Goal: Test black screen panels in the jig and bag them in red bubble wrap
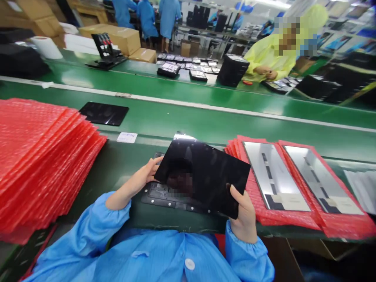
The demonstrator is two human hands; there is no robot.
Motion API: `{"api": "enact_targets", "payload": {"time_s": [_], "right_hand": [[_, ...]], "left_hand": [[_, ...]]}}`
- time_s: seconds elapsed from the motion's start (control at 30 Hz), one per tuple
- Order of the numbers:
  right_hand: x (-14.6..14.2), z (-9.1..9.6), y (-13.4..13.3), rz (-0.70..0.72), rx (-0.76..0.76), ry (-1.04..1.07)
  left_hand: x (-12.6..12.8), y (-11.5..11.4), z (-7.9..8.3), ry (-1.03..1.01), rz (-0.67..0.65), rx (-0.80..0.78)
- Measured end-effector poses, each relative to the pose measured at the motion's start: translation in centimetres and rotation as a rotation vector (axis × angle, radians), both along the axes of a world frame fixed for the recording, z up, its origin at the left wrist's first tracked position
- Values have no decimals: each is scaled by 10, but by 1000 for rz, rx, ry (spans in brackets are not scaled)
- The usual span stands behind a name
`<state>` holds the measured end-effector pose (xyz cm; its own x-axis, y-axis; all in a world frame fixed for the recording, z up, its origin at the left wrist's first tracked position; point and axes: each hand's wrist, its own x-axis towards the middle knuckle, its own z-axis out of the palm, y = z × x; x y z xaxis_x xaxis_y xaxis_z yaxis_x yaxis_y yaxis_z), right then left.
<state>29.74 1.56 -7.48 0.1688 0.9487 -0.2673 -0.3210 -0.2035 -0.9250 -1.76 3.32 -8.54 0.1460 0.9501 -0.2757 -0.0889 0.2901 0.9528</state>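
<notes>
A glossy black screen panel (205, 172) is tilted above a dark tray-like fixture (167, 196) with a row of pale round dots along its edge. My right hand (244, 213) grips the panel's lower right corner, thumb on the front face. At the panel's left edge is my left hand (141, 180), fingers curled and partly hidden behind it. Most of the fixture lies out of sight under the panel. Right of my hands, two silvery display panels (274, 176) rest on red bubble-wrap bags (289, 221).
A tall stack of red bubble-wrap bags (44, 156) stands at left. Another black panel (104, 113) and a paper label (127, 137) lie beyond it on the green bench (164, 125). Across the bench, a person in yellow (264, 55) works near black stacked units (232, 70).
</notes>
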Motion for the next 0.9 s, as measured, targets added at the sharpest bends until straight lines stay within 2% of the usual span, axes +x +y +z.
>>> {"api": "enact_targets", "payload": {"time_s": [0.03, 0.1, 0.2, 0.27, 0.37, 0.43, 0.47, 0.9], "right_hand": [[-2, -2, -1, 68, -47, 2], [-6, -8, -1, 169, -97, -37], [-10, -18, 2, 208, 18, -322], [-11, -25, 5, 187, 132, -586], [-11, -35, 10, 183, 176, -795], [-10, -40, 11, 206, 160, -829], [-9, -42, 11, 214, 154, -837], [-9, -47, 11, 243, 133, -839]], "left_hand": [[2, -1, 3, -144, -39, -43], [4, -3, 6, -283, -72, -77], [3, -4, 2, -253, -37, -7], [2, -3, -6, -116, 18, 86], [-1, -1, -19, 338, 130, 229], [-4, 0, -27, 577, 163, 284], [-5, 1, -29, 631, 167, 300], [-10, 1, -38, 705, 128, 320]]}}
